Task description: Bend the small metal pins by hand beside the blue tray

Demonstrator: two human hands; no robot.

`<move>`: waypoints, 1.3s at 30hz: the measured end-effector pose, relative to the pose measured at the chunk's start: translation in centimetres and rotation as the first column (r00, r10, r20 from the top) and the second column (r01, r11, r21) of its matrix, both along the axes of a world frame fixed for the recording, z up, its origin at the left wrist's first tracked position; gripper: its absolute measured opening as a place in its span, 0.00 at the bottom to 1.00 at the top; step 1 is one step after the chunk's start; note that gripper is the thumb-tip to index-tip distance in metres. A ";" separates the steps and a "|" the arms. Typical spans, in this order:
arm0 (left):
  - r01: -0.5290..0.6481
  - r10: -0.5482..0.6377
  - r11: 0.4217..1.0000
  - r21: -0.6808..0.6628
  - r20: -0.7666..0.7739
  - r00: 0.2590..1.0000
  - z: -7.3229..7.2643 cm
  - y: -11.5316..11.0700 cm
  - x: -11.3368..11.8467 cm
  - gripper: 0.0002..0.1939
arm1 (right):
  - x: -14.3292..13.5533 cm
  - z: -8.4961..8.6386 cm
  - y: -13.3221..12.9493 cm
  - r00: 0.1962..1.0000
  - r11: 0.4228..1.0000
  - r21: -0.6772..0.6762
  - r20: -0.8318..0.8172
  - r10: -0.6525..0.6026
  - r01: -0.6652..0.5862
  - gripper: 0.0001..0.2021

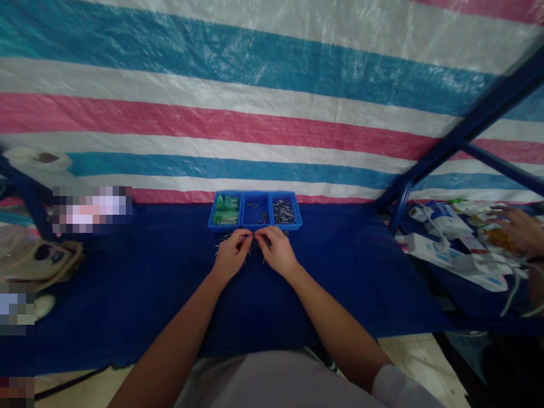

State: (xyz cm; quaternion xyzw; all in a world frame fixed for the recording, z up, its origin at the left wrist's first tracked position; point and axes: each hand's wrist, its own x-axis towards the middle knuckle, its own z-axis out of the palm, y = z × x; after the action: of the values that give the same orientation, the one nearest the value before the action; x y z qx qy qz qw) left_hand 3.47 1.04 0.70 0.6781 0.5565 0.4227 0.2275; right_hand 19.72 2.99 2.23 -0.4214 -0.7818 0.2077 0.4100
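So the thing to orient by here is the blue tray (255,226), a little three-compartment bin sitting on a dark blue cloth (148,283) right up against a striped tarp (255,113) in blue, white and pink. The tray's left compartment has green bits in it, the middle one a few dark screws, the right one a denser heap of silvery screws. Just in front of the tray there's a loose scatter of small screws (223,242) on the cloth, and both hands are working in that pile. The left hand (232,253) and right hand (278,251) sit side by side just in front of the tray, fingertips nearly meeting, each with thumb and fingers drawn together in a pinch; it looks like they're nipping one thin screw between them, but it's too small and blurry to be sure which hand really has it. Well off to the right of the tray, past a blue metal frame (467,127), someone else's hand (525,229) rests among white packets and cables. Far left of the tray there's a beige bag (38,258), partly cut off.
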 end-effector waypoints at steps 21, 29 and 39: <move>-0.025 0.026 0.999 0.042 -0.025 0.999 0.1 0.0 -0.1 0.11 | 0.1 0.0 0.0 1.000 1.000 0.016 0.015 0.006 -0.007 0.08; 0.006 -0.006 0.999 0.033 -0.016 1.000 0.2 0.1 -0.2 0.14 | -0.1 0.1 -0.2 1.000 1.000 0.027 0.018 0.012 -0.013 0.09; -0.012 0.012 0.997 0.079 -0.002 1.000 -0.2 0.2 0.0 0.12 | 0.0 0.0 0.0 1.000 1.000 0.009 0.024 0.003 -0.003 0.09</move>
State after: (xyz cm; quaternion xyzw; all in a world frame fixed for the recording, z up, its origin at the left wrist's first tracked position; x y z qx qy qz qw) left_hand 3.43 1.25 0.46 0.6837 0.5438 0.4448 0.1976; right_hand 19.73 2.98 2.20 -0.4210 -0.7882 0.1996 0.4021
